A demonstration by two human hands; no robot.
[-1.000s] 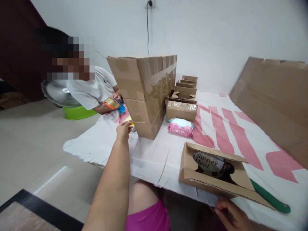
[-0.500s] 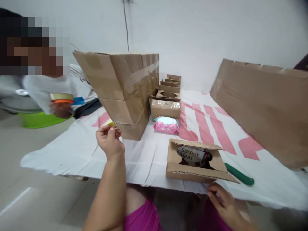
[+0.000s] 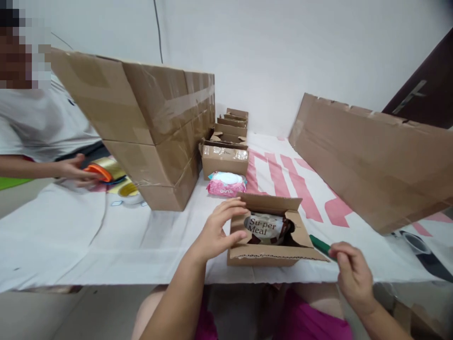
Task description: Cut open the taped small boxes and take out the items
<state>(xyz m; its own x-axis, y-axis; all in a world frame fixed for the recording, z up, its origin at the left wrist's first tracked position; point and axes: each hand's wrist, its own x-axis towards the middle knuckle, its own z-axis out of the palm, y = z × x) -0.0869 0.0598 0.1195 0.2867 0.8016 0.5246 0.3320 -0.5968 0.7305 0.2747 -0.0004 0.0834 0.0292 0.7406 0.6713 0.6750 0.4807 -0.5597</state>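
An open cardboard box (image 3: 264, 259) stands on the table in front of me with its flaps raised. A packet labelled "Su-per Meal" (image 3: 265, 229) lies inside it. My left hand (image 3: 221, 229) is open, its fingers spread over the box's left end. Beside the box's right front corner, my right hand (image 3: 354, 276) is closed around the near end of a green handle (image 3: 320, 245). The rest of that tool is hidden behind the box flap.
Stacked taped boxes (image 3: 138, 113) rise at left. Behind my box are a pink wipes pack (image 3: 226, 184) and several open boxes (image 3: 226, 160). A large cardboard sheet (image 3: 368, 156) leans at right. On the left, a co-worker's hand (image 3: 76, 171) holds a tape roll (image 3: 101, 171).
My left hand has moved right from the stacked boxes to the open box and opened. My right hand has risen from the table edge to the green handle. The view has shifted right.
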